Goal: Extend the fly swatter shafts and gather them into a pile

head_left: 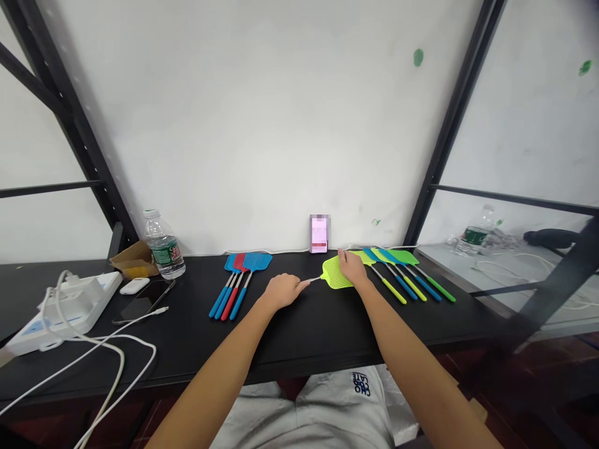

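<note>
Midway along the black desk [304, 340], a yellow-green fly swatter [333, 275] runs sideways, handle leftward inside the closed grip of the left hand [282, 291]; the right hand [352, 266] touches its head, grip unclear.

Just off the centre of the view, a lit phone [319, 236] stands upright by the white wall [281, 125]. At nine o'clock, a clear bottle [165, 249] with a green label stands beside an open brown box [135, 257]. Toward eight, a white case [134, 286] and a dark phone [144, 302] lie on the black table [299, 337], with a power strip [100, 305] and white cables [122, 362] near them. At three, a second bottle [476, 234] stands beyond the black frame [449, 131].
</note>
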Tool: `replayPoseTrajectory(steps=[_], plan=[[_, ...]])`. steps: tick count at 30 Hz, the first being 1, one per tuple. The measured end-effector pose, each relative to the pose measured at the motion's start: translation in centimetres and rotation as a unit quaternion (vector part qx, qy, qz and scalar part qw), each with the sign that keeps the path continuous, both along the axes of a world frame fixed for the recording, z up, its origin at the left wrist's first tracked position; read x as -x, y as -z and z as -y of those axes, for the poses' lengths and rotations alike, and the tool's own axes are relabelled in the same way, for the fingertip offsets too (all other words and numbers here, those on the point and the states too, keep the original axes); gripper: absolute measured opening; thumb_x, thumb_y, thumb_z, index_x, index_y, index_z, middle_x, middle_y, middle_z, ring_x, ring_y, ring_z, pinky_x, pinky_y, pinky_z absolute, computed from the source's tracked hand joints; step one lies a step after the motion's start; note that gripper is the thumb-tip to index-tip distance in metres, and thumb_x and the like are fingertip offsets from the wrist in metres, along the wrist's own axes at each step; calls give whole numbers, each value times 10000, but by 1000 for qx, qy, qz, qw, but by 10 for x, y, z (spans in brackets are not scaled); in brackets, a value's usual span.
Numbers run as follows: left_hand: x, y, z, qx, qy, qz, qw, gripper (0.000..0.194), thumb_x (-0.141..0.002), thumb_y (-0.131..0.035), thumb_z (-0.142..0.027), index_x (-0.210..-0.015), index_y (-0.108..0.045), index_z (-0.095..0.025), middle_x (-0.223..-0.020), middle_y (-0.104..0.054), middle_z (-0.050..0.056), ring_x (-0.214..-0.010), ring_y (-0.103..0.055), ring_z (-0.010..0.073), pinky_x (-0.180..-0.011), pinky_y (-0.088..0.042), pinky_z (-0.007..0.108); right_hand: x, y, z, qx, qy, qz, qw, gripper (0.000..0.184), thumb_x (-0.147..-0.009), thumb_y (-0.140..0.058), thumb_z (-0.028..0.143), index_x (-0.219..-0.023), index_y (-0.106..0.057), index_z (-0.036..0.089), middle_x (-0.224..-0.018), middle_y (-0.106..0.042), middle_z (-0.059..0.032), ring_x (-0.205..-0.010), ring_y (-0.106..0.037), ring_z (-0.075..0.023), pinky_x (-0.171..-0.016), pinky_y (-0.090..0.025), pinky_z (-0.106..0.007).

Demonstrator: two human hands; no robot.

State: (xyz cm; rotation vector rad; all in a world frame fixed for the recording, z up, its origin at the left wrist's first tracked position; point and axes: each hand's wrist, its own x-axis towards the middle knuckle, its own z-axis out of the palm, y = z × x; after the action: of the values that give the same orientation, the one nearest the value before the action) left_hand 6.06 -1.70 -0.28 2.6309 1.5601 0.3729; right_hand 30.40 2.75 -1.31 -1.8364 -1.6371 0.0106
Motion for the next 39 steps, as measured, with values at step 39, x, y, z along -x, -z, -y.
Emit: replayPoseTrajectory(steps=[39], plan=[[-4,4,0,-12,-7,-20,1000,685,-897,-198,-640,-772,-690,-180,-831,-687,137,-807,-648,260,-699,-449,319,21,1,3,6,54,-14,998,602,-962,-174,522,-1031,-637,144,-994,-666,-165,-963,-606,-265,-793,-394,-310]])
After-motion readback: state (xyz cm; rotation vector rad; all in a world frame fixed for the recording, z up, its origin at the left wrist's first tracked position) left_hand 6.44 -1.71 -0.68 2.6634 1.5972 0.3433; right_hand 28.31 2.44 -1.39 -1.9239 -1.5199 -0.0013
